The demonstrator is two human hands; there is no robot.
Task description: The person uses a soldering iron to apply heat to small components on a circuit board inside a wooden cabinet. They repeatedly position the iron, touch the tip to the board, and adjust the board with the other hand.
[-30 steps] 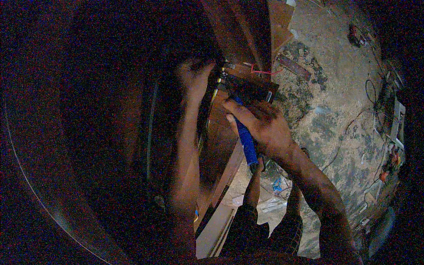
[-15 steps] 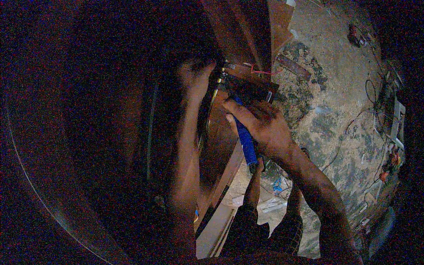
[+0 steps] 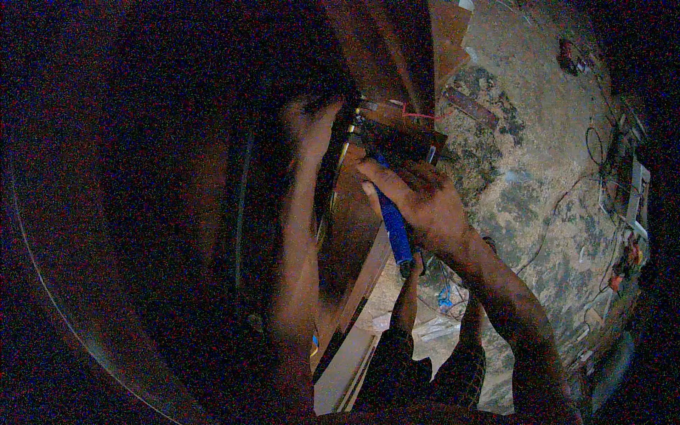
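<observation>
My right hand (image 3: 419, 200) grips a blue-handled tool (image 3: 394, 227), its tip held against a dark circuit board (image 3: 400, 140) at the edge of a brown wooden cabinet (image 3: 368, 64). My left hand (image 3: 312, 120) reaches up along the cabinet's dark side and rests by the board's left edge; its fingers are lost in shadow. A thin red wire (image 3: 418, 113) runs over the board's top.
A stained concrete floor (image 3: 538, 184) lies to the right, with cables and small tools (image 3: 623, 177) strewn along its far right. My legs (image 3: 418, 354) show below. A pale wooden strip (image 3: 347, 368) lies on the floor. The left half is very dark.
None of note: both hands stay at the board, and the blue-handled tool has shifted only slightly.
</observation>
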